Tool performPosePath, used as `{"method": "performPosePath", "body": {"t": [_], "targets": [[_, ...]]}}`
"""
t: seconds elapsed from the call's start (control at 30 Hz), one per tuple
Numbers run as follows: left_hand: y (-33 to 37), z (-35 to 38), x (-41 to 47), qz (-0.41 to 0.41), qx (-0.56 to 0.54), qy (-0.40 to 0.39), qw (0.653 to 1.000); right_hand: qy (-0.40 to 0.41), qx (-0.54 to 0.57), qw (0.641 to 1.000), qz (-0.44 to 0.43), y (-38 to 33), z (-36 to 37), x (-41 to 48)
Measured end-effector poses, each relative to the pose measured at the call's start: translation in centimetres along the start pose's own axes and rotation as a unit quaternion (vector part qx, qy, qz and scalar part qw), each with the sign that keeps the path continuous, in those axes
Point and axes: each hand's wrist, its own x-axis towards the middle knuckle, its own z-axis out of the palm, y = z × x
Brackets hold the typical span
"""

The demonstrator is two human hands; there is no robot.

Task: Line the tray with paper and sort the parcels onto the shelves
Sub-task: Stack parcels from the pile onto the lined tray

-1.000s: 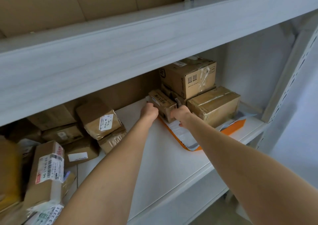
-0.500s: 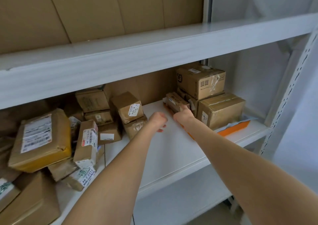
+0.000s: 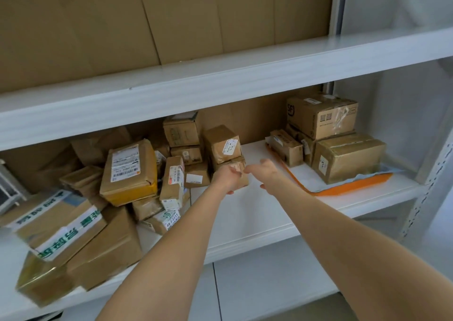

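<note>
Parcels (image 3: 132, 171) lie heaped on the left half of the white shelf (image 3: 257, 212), most of them brown boxes tilted against one another. At the heap's right edge sits a small parcel (image 3: 242, 182), with a labelled parcel (image 3: 221, 144) leaning on top of it. The left hand (image 3: 226, 178) reaches in over the shelf's front and grips the small parcel, fingers curled over its top and thumb under its near edge. The right hand (image 3: 266, 173) is just beside it on the right, fingers loosely stretched toward the same parcel; whether the fingertips touch it cannot be told. Bare shelf lies between the hands and a stack (image 3: 348, 157) of four boxes at the far right, well apart from both hands. That stack rests on an orange-edged mailer (image 3: 348, 188) lying flat on the shelf.
</note>
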Motion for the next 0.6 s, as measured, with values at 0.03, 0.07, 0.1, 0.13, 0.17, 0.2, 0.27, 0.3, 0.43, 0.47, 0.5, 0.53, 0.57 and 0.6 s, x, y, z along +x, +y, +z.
{"method": "performPosePath", "body": {"t": [0.03,0.07,0.1,0.13,0.17,0.2,0.27,0.3,0.43,0.47,0.5,0.53,0.57,0.6], "targets": [[-0.2,-0.5,0.2,-0.008,0.000,0.012,1.000,-0.007,0.006,1.000,-0.004,0.0,0.4,0.0],[-0.3,-1.0,0.7,-0.010,-0.002,0.023,1.000,-0.012,0.013,1.000,-0.010,-0.2,0.7,0.2],[-0.4,-1.3,1.0,-0.009,-0.007,0.032,0.999,-0.015,0.021,1.000,-0.014,-0.3,0.8,0.3],[-0.4,-1.8,1.5,-0.003,-0.019,0.041,0.999,-0.013,0.030,0.999,-0.018,-0.6,0.9,0.7],[-0.4,-2.2,2.0,-0.001,-0.036,0.048,0.998,-0.008,0.036,0.999,-0.021,-1.0,1.1,1.2],[-0.3,-2.6,2.6,-0.004,-0.054,0.054,0.997,-0.001,0.041,0.999,-0.021,-1.5,1.2,1.8],[-0.4,-3.2,3.8,-0.024,-0.088,0.064,0.994,0.013,0.044,0.999,-0.013,-2.4,1.6,2.8],[-0.5,-3.6,4.4,-0.034,-0.103,0.065,0.992,0.015,0.044,0.999,-0.011,-2.8,1.9,3.4],[-0.6,-4.7,7.1,-0.067,-0.172,0.039,0.982,0.010,0.044,0.999,-0.020,-3.9,3.5,5.8],[-0.5,-4.9,7.9,-0.073,-0.194,0.026,0.978,0.011,0.045,0.999,-0.022,-4.1,3.9,6.6],[-0.4,-5.0,8.5,-0.076,-0.212,0.015,0.974,0.013,0.047,0.999,-0.024,-4.4,4.2,7.1],[-0.3,-5.1,9.1,-0.077,-0.224,0.008,0.971,0.015,0.053,0.998,-0.028,-4.6,4.4,7.6],[-0.2,-5.1,9.6,-0.077,-0.230,0.003,0.970,0.017,0.061,0.998,-0.030,-4.9,4.6,8.1],[-0.1,-5.1,10.1,-0.077,-0.232,-0.001,0.970,0.019,0.067,0.997,-0.031,-5.1,4.8,8.7]]}}
